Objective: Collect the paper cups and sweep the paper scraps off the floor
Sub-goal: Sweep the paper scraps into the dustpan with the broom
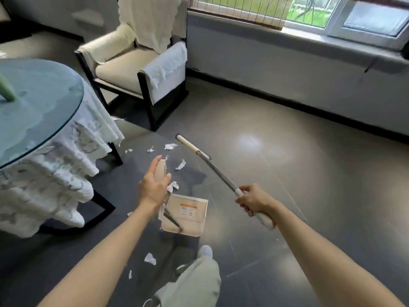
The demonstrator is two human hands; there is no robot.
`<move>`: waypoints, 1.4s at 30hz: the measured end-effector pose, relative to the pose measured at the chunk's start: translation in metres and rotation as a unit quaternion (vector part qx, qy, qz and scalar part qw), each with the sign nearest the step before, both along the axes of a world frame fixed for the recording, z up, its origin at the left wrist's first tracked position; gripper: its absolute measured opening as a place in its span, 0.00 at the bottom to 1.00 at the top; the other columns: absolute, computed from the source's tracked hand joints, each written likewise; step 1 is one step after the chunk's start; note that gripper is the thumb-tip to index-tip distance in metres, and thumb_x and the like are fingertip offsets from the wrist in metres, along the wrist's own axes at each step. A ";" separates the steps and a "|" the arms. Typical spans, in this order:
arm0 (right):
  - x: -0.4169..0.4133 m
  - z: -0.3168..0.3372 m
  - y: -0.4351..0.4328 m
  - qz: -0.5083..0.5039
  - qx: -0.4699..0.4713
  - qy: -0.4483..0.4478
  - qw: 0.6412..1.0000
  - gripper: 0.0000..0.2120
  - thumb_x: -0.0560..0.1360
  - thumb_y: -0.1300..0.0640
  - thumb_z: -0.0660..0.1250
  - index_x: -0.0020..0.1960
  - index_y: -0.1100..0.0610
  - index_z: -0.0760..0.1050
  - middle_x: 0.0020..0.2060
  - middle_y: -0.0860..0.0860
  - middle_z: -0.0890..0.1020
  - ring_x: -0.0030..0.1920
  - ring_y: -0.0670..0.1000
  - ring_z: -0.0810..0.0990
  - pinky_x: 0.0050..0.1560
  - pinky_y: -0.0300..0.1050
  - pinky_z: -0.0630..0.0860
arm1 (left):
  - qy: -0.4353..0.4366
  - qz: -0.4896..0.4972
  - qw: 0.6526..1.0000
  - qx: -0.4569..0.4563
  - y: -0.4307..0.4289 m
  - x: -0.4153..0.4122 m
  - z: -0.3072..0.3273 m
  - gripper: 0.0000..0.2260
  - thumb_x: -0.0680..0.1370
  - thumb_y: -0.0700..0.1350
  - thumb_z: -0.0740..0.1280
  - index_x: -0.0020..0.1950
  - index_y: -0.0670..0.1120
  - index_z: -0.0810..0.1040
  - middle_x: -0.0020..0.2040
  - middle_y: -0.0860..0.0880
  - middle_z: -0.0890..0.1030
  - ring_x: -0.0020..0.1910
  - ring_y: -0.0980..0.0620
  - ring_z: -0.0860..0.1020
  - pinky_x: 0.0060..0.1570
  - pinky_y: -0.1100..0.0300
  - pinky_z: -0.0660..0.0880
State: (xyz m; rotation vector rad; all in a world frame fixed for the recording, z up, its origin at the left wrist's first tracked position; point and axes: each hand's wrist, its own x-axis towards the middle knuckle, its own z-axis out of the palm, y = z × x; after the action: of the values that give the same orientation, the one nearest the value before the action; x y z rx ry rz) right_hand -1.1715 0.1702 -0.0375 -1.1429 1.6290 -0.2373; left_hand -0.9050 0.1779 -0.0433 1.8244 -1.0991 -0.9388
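My left hand (pixel 153 185) grips the cream handle of an upright dustpan (pixel 186 214) whose beige pan rests on the dark floor below it. My right hand (pixel 254 199) is closed around the cream grip of a broom (pixel 218 172). Its metal shaft slants up and left, and its narrow head (pixel 188 145) hovers beyond the pan. White paper scraps (pixel 170 146) lie scattered near the broom head. More scraps (pixel 150 259) lie close to my foot. No paper cup is visible.
A round glass-topped table (pixel 44 120) with a white cloth stands at the left. A cream armchair (pixel 137 69) with black frame sits behind it. A wall with a window (pixel 309 16) runs along the right. My leg (pixel 197 282) is at the bottom centre.
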 end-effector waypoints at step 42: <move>0.055 -0.129 -0.720 0.560 0.099 0.137 0.811 0.08 0.76 0.67 0.60 0.54 0.65 0.74 0.32 0.56 0.74 0.25 0.50 0.70 0.25 0.41 0.70 | 0.011 0.583 0.809 0.077 -0.414 -0.223 -0.091 0.28 0.80 0.44 0.63 0.58 0.81 0.62 0.33 0.47 0.74 0.23 0.51 0.67 0.26 0.63 0.68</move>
State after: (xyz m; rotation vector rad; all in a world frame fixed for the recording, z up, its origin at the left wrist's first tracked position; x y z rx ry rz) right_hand -1.1168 -0.5497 -0.1665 -1.8160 0.9176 0.8779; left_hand -1.1280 -0.2364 -0.1340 2.0965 0.2473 -0.2677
